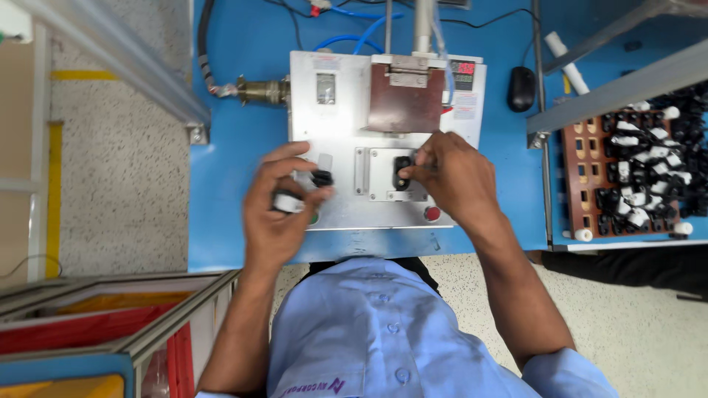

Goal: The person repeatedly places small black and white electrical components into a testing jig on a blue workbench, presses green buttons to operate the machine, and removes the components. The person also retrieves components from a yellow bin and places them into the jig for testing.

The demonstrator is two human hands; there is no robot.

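Blue covers the work surface (pixel 236 147) where a metal fixture box (pixel 346 199) sits. On it, the right hand (pixel 450 177) pinches a small black connector part (pixel 402 173) seated in the fixture's plate. The left hand (pixel 284 206) grips a small black-and-white part (pixel 287 203) in its fingers, just beside another black part (pixel 322 177) on the box. A red button (pixel 433 214) lies near the right wrist. Farther right, a brown tray (pixel 582 177) holds many black and white parts; a black mouse (pixel 521 88) rests behind.
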